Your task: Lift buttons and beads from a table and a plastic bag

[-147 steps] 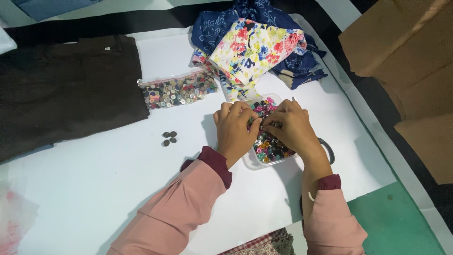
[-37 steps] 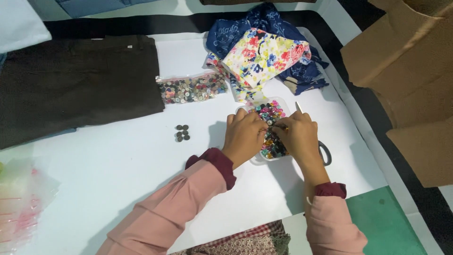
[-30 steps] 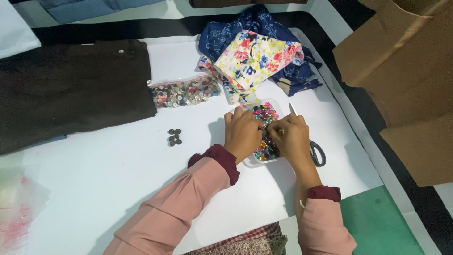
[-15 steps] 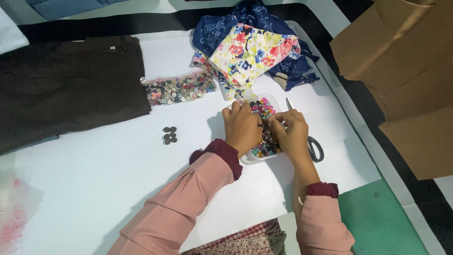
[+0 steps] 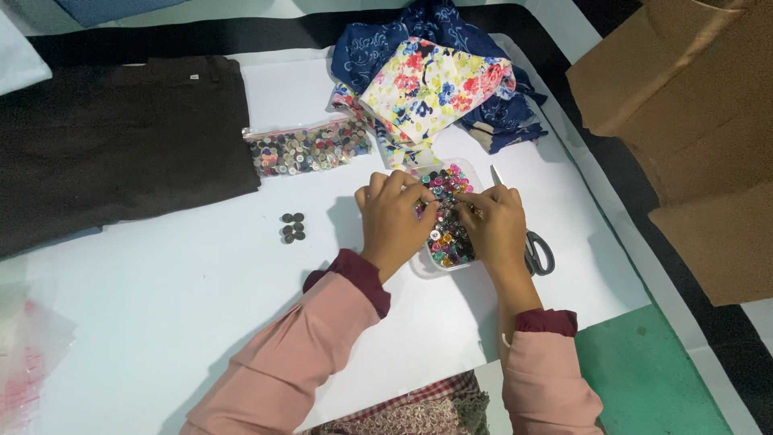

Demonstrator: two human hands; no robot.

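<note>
Hands in a tray of buttons, sewing things spread around it

The tray of buttons [image 5: 445, 217] sits mid-table with the left hand [image 5: 392, 219] and right hand [image 5: 497, 225] over it. Scissors [image 5: 531, 242] lie just right of the right hand. Behind the tray lies a heap of cloth [image 5: 435, 84]; left of that a bag of buttons [image 5: 306, 149], then a folded garment [image 5: 113, 145]. A few loose buttons [image 5: 293, 227] lie left of the tray. Cardboard boxes [image 5: 692, 121] stand far right.
</note>
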